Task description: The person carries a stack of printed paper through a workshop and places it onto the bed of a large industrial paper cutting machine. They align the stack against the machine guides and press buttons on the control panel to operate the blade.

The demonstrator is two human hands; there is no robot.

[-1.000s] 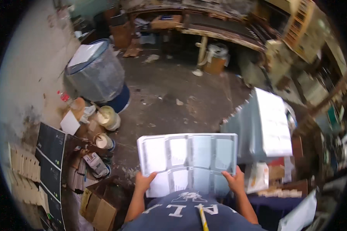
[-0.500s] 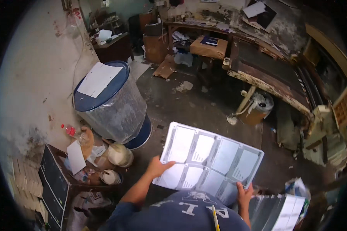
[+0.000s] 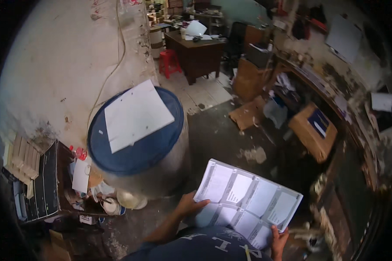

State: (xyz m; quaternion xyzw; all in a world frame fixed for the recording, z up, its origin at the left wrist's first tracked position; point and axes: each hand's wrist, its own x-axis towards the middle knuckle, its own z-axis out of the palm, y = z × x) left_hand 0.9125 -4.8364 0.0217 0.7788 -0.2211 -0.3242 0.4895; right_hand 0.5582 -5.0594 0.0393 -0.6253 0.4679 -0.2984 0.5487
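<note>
Between my two hands is a stack of printed sheets (image 3: 256,201), white with grey-framed panels in rows, held at waist height and slightly tilted. My left hand (image 3: 193,205) grips its left edge, thumb on top. At the lower right corner, my right hand (image 3: 279,238) closes round the edge with the thumb over the face. The near edge of the stack is partly hidden by my dark blue shirt. Ahead and to the left stands a drum with a blue lid (image 3: 158,153), on which lies a white sheet of paper (image 3: 138,115).
A cardboard carton (image 3: 314,132) with a dark blue booklet stands at right, by a long cluttered bench (image 3: 322,93). Cans and a red-capped bottle (image 3: 79,152) sit at lower left beside a black-sided box (image 3: 46,185). A wooden desk (image 3: 193,56) and red stool (image 3: 169,64) are farther back.
My view has swung left and the blue-lidded drum is now nearer. The sheets stay in both hands. The desk and red stool have come more into view; the machine at right has mostly gone out.
</note>
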